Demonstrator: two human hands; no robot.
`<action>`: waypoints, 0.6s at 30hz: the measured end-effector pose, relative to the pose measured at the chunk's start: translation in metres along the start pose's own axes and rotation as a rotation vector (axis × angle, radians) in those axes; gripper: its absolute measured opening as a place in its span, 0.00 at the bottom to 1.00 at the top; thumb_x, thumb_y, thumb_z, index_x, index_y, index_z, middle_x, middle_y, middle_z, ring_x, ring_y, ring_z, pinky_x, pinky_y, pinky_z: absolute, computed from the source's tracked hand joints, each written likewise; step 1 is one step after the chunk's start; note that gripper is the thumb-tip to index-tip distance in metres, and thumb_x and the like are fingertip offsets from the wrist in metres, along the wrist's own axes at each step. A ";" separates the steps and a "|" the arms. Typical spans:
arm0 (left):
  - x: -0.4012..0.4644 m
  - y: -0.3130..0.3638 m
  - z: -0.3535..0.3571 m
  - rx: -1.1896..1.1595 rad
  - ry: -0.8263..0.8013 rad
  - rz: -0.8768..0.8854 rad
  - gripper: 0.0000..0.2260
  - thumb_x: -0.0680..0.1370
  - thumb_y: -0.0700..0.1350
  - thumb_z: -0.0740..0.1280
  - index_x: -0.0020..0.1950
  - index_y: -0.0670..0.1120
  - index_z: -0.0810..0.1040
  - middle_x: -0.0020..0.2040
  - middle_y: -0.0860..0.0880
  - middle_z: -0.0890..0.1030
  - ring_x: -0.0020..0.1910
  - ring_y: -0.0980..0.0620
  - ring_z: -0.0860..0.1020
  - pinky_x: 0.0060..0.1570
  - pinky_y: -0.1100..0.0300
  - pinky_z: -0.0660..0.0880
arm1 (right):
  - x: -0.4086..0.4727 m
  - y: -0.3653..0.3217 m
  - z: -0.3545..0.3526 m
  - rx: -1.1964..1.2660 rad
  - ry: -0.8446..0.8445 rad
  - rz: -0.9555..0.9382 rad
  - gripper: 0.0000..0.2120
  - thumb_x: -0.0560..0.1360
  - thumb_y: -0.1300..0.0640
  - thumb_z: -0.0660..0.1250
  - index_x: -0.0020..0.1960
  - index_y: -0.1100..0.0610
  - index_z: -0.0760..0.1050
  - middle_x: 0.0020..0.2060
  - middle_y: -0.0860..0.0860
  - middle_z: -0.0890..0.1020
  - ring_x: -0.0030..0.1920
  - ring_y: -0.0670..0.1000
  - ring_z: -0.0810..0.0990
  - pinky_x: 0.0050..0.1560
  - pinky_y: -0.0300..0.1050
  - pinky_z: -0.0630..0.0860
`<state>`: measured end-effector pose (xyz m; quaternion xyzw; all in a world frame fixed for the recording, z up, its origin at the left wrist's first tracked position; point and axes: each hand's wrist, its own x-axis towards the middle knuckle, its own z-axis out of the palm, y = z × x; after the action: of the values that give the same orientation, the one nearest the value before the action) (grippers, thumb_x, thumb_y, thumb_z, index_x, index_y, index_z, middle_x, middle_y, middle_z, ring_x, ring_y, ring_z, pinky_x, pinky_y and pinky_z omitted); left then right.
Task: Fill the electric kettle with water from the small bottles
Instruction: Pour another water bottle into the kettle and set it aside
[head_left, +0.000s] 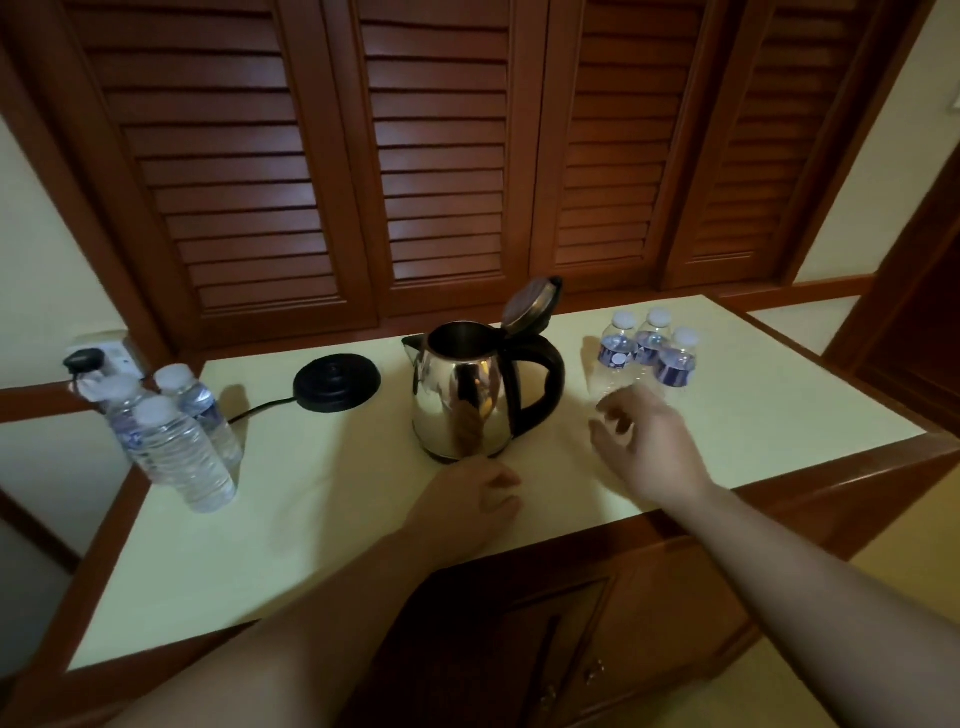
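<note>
Head view: upright bottles stand just beyond the right hand, its fingers spread and empty, while the left hand, loosely curled, rests near the kettle.

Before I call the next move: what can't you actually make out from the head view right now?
- Water level inside the kettle: its mouth is dark, though the lid is up.
- Whether the right bottles are sealed or full: too small, and the right hand covers their bases.
- Left hand fingertips: blurred; contact with the kettle is unclear.
- Plug at the wall socket: too small and dim.
</note>
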<state>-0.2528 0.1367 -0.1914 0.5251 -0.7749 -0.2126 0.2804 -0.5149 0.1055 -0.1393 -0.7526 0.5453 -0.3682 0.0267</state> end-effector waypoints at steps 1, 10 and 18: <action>-0.006 -0.002 -0.007 0.002 0.017 -0.015 0.12 0.81 0.51 0.71 0.63 0.51 0.83 0.59 0.57 0.81 0.57 0.60 0.78 0.59 0.66 0.74 | -0.008 -0.010 0.013 0.016 -0.037 -0.043 0.07 0.76 0.57 0.75 0.52 0.55 0.80 0.43 0.47 0.78 0.39 0.46 0.77 0.41 0.48 0.78; -0.074 -0.053 -0.079 0.029 0.241 -0.179 0.08 0.78 0.48 0.75 0.56 0.52 0.85 0.50 0.55 0.82 0.48 0.58 0.81 0.51 0.66 0.77 | -0.024 -0.105 0.097 0.069 -0.428 -0.108 0.18 0.82 0.45 0.67 0.68 0.50 0.79 0.62 0.47 0.80 0.62 0.48 0.78 0.58 0.40 0.71; -0.140 -0.102 -0.143 -0.089 0.752 -0.504 0.11 0.74 0.44 0.77 0.41 0.52 0.76 0.41 0.50 0.79 0.40 0.56 0.77 0.40 0.65 0.72 | -0.036 -0.128 0.144 -0.096 -0.626 -0.179 0.32 0.83 0.33 0.56 0.81 0.48 0.65 0.82 0.50 0.62 0.81 0.51 0.60 0.80 0.48 0.55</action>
<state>-0.0474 0.2257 -0.1770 0.7254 -0.4572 -0.1019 0.5044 -0.3330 0.1350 -0.2061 -0.8745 0.4593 -0.0938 0.1249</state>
